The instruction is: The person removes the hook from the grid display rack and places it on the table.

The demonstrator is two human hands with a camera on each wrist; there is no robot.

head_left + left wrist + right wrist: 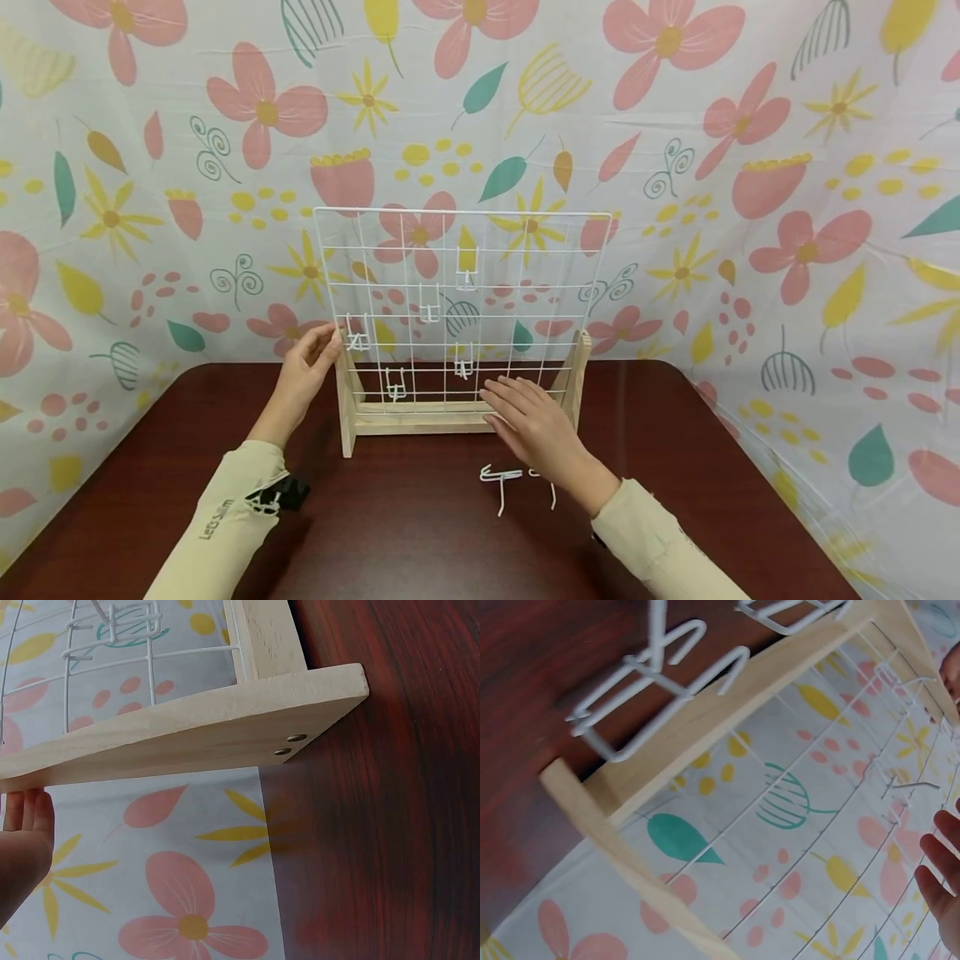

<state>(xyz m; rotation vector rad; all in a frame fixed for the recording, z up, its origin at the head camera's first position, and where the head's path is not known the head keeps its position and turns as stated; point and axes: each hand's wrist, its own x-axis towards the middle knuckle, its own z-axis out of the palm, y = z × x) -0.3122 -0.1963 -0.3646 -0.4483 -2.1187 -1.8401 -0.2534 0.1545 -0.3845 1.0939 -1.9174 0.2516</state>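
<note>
Hooks [501,477] lie on table just beside right hand [534,425].

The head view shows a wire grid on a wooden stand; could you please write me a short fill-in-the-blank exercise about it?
1. The white wire grid stands in a frame made of ____.
2. The left hand touches the grid's ____ edge.
3. The loose white hooks lie on the dark ____ tabletop, near the right hand.
4. The number of hooks hanging on the grid is ____.

Missing words: wood; left; red-brown; five
</note>
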